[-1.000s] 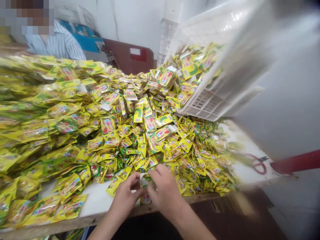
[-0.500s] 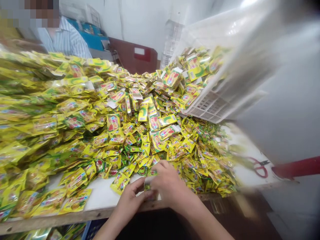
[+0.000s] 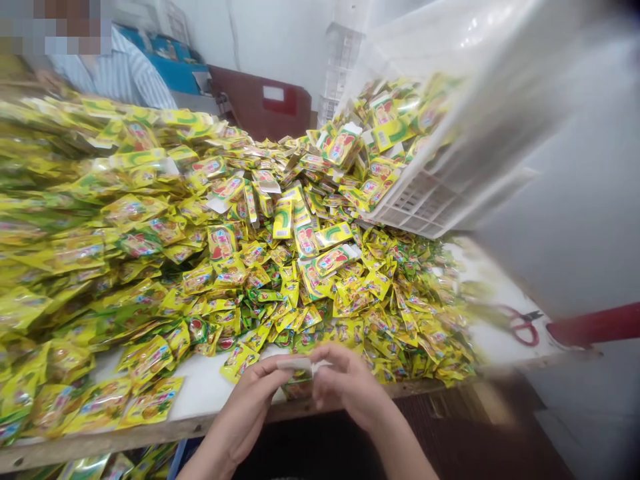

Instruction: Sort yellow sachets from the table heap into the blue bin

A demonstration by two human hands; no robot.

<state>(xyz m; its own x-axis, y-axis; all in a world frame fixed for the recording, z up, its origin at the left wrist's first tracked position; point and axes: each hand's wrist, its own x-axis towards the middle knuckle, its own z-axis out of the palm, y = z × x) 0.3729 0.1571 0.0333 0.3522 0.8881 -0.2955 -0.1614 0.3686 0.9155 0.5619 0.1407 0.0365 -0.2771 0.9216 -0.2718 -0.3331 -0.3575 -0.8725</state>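
Note:
At the table's front edge, a small carton (image 3: 299, 389) with a pale end flap (image 3: 294, 364) turned up is held between my hands. My left hand (image 3: 253, 399) grips it from the left, thumb and fingers closed on its side. On the right, my right hand (image 3: 353, 390) has its fingers bent and pinched at the carton's flap end; they are slightly blurred. Most of the carton's print is hidden. Just beyond my hands lies a heap of small yellow-and-green sachets (image 3: 400, 333). Printed yellow cartons (image 3: 334, 260) rest on top of it.
A white plastic crate (image 3: 420, 200) tips toward the heap, cartons spilling from it. Red-handled scissors (image 3: 524, 331) lie at the right, near a red pole (image 3: 600, 325). More sachets (image 3: 100, 403) are piled left. A person in a striped shirt (image 3: 143, 77) is across the table.
My right hand has shifted down and right from over the carton, showing the pale flap more plainly. My left hand still holds the carton. The view has tilted slightly.

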